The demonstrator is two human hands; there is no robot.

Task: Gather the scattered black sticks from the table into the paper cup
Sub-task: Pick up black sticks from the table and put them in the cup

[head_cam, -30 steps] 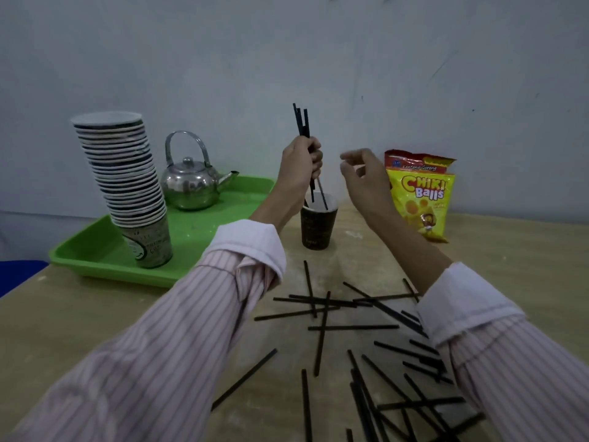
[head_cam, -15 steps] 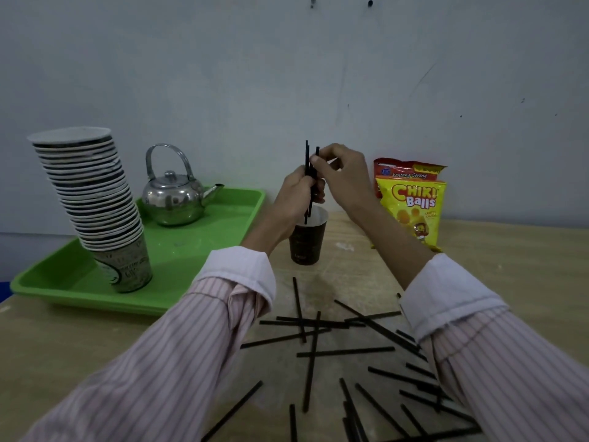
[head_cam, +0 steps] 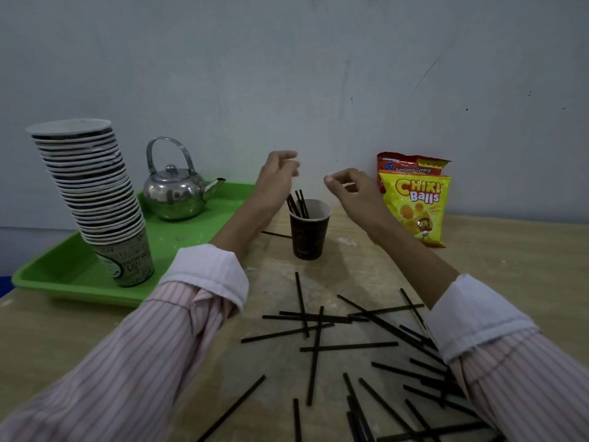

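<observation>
Left hand (head_cam: 278, 177): I see it up in the air, just left of the cup. Its fingers are loosely bent and hold nothing.
Right hand (head_cam: 354, 193): I see it up on the cup's right side. Its thumb and fingers curve softly and nothing is in them.
Paper cup (head_cam: 308, 232): dark, round and smooth with a pale inside. It stands upright on the table between my two hands.
Sticks in cup (head_cam: 298, 204): a few thin black sticks lean against the left rim.
Scattered sticks (head_cam: 349, 346): many long, thin, straight black sticks lie flat and crossed over each other near me. I see one more behind the cup.
Table (head_cam: 497, 256): pale wood with light scuffs.
Green tray (head_cam: 73, 279): shiny plastic. It holds a leaning stack of paper cups (head_cam: 92, 186) and a round, shiny metal kettle (head_cam: 175, 194).
Snack bag (head_cam: 414, 205): crinkly, yellow and red, by the wall.
</observation>
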